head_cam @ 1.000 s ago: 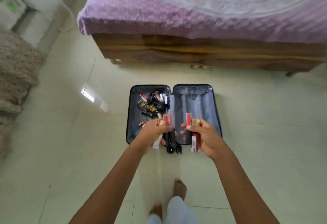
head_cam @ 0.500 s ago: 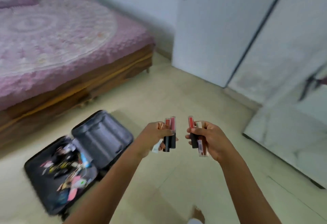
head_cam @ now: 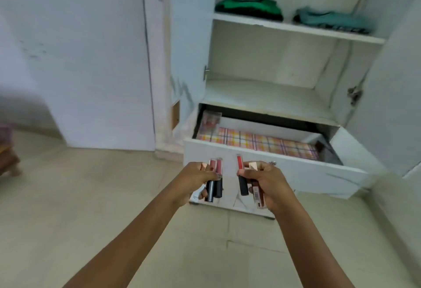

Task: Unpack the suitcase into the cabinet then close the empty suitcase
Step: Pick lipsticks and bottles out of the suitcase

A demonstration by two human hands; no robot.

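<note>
Replacing the bed and the open suitcase seen a moment ago, the cabinet (head_cam: 298,29) is now faced, its lower drawer (head_cam: 307,173) pulled out just beyond the hands. The suitcase is out of view. Pink tubes (head_cam: 216,167) are gripped upright in the left hand (head_cam: 198,179), fingers curled round them; red and brown tubes (head_cam: 242,183) are gripped likewise in the right hand (head_cam: 266,181). Both grips are unchanged. The carry is judged nearly done: the tubes can likely be set on the drawer's checked liner (head_cam: 262,143), and further trips are probably needed.
</note>
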